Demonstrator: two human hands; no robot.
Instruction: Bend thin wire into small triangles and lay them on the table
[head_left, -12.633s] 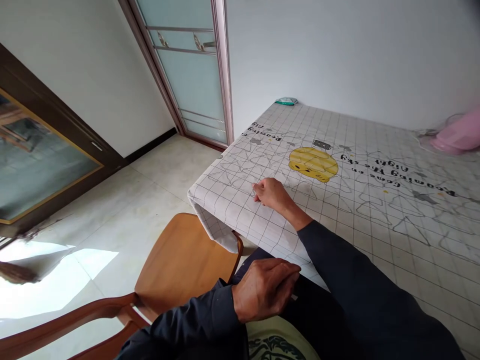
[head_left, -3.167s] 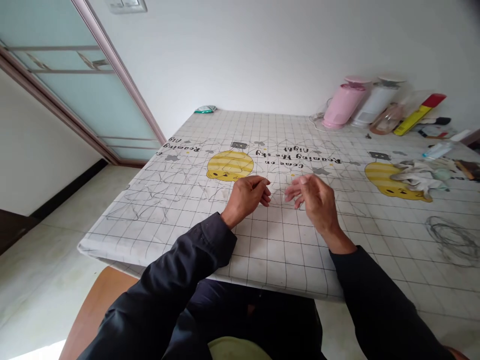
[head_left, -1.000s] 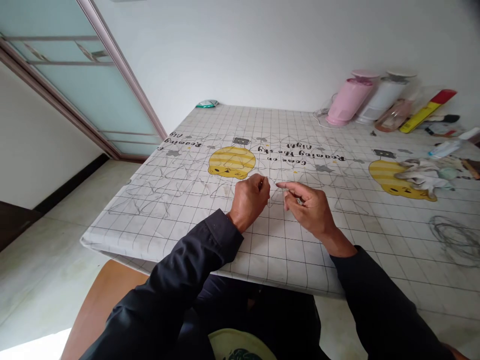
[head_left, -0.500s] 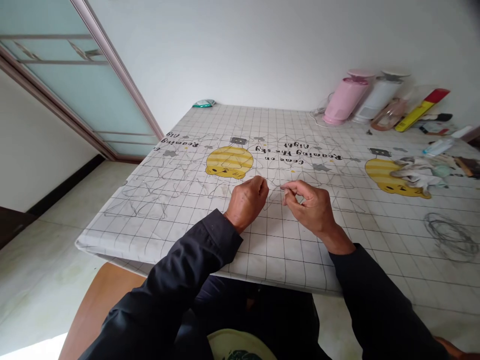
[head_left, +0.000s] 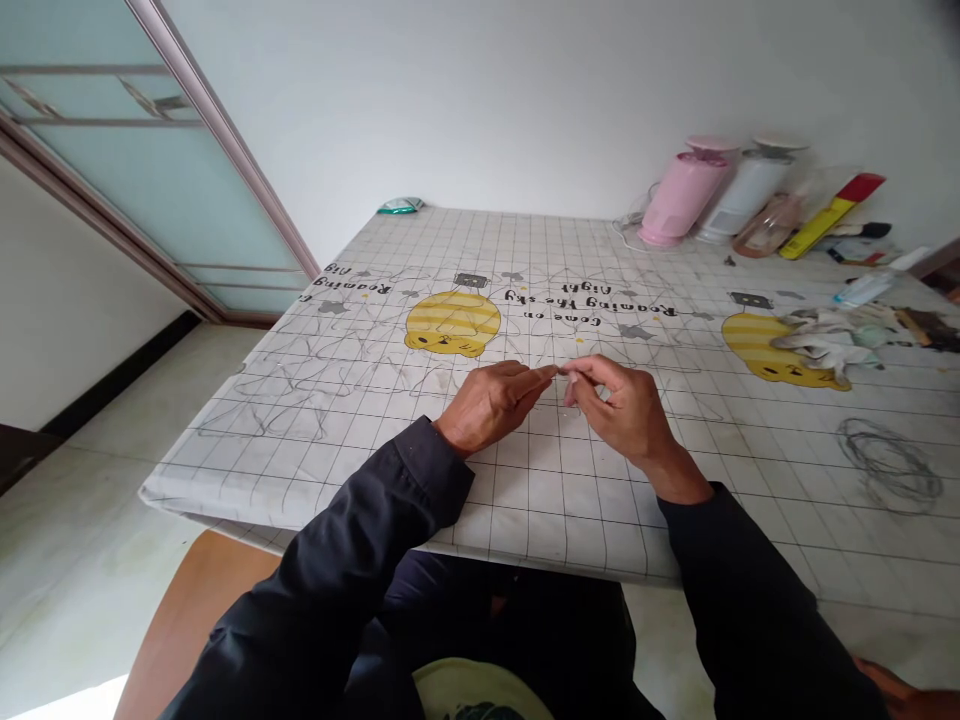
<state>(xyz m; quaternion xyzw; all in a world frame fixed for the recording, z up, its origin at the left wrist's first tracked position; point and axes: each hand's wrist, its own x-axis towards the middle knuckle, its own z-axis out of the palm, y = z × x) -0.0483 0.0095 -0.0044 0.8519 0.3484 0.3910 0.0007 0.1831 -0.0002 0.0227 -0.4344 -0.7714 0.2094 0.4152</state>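
1. Over the middle of the near part of the white, grid-printed tabletop (head_left: pixel 622 515), the bare left hand (head_left: pixel 487 402) and right hand (head_left: pixel 619 410) meet at pinched fingertips; whether either is grasping anything, I cannot tell.
2. A loose coil of thin grey wire (head_left: pixel 889 465) lies right of the hands, in from the near edge.
3. Thin, bent grey wire pieces (head_left: pixel 289 405) lie toward the left edge.
4. A pink cylindrical appliance (head_left: pixel 679 200) stands by the far edge; a green-and-white packet (head_left: pixel 401 206) sits at the far-left corner.
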